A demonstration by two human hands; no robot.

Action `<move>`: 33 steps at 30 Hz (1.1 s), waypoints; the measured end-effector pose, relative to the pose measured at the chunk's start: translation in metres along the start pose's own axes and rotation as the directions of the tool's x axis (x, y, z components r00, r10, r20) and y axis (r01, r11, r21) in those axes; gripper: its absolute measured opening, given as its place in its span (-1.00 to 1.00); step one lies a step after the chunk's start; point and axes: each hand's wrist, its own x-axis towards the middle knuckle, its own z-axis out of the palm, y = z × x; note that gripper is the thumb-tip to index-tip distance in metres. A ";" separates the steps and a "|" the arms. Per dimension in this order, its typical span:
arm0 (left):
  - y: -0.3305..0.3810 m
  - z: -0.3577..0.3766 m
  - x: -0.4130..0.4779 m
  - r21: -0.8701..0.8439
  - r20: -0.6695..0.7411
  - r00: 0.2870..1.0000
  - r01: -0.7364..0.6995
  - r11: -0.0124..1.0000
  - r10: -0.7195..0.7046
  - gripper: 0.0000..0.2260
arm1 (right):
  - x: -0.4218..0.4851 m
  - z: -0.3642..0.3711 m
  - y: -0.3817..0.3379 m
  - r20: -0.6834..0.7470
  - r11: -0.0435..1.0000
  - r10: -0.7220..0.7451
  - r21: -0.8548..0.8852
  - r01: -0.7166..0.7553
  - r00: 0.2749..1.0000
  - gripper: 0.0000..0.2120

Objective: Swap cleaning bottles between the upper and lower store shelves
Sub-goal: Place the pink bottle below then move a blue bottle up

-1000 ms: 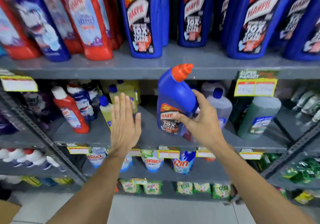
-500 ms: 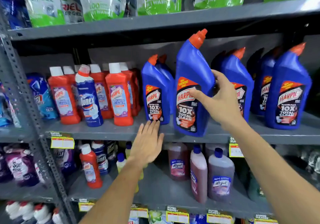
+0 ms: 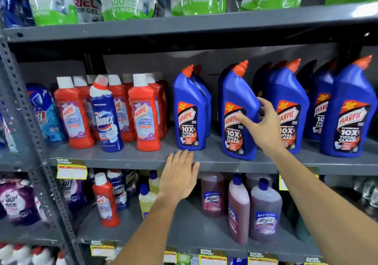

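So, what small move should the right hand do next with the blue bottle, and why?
Probably let go and draw back. The blue bottle already stands upright on the upper shelf among similar ones, and the right hand only touches its side loosely. The left hand is empty.

- The blue bottle (image 3: 239, 111) now stands on the upper shelf (image 3: 214, 158), in the row of blue bottles. A second ago it is down by the lower shelf (image 3: 184, 223), up in the air.
- The right hand (image 3: 260, 121) now has its fingers spread on the bottle's side, not wrapped round it.
- The left hand (image 3: 179, 175) now lies flat at the upper shelf's front edge, higher than before.
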 end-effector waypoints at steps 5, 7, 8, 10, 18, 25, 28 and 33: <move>0.005 0.000 -0.003 -0.003 -0.028 1.000 0.015 1.000 -0.015 -0.48 | -0.030 0.003 0.025 0.115 0.996 0.088 -0.032 -0.085 0.989 0.00; 0.004 0.000 -0.003 -0.008 -0.037 0.999 0.015 1.000 -0.016 -0.48 | -0.037 0.007 0.035 0.172 0.982 0.163 -0.126 -0.142 0.972 0.09; 0.004 0.000 -0.003 -0.010 -0.039 0.999 0.018 1.000 -0.019 -0.48 | -0.038 0.008 0.038 0.183 0.974 0.192 -0.156 -0.164 0.964 0.09; 0.006 -0.001 -0.002 -0.009 -0.044 0.999 0.023 1.000 -0.023 -0.47 | -0.034 0.010 0.040 0.179 0.966 0.210 -0.191 -0.176 0.961 0.05; 0.007 -0.003 -0.004 -0.008 -0.060 0.998 0.009 1.000 -0.009 -0.50 | -0.024 0.012 0.054 0.116 0.967 0.241 -0.109 -0.228 0.964 -0.14; 0.010 -0.004 -0.005 0.017 -0.049 0.999 0.017 1.000 -0.016 -0.53 | -0.020 0.009 0.058 0.144 0.970 0.238 -0.083 -0.228 0.961 -0.18; 0.011 -0.004 -0.005 0.019 -0.047 0.999 0.023 1.000 -0.022 -0.53 | -0.018 0.010 0.060 0.164 0.968 0.248 -0.074 -0.239 0.955 -0.18; 0.012 -0.006 -0.006 0.018 -0.039 0.999 0.026 1.000 -0.025 -0.52 | -0.014 0.012 0.062 0.208 0.967 0.251 -0.084 -0.239 0.945 -0.19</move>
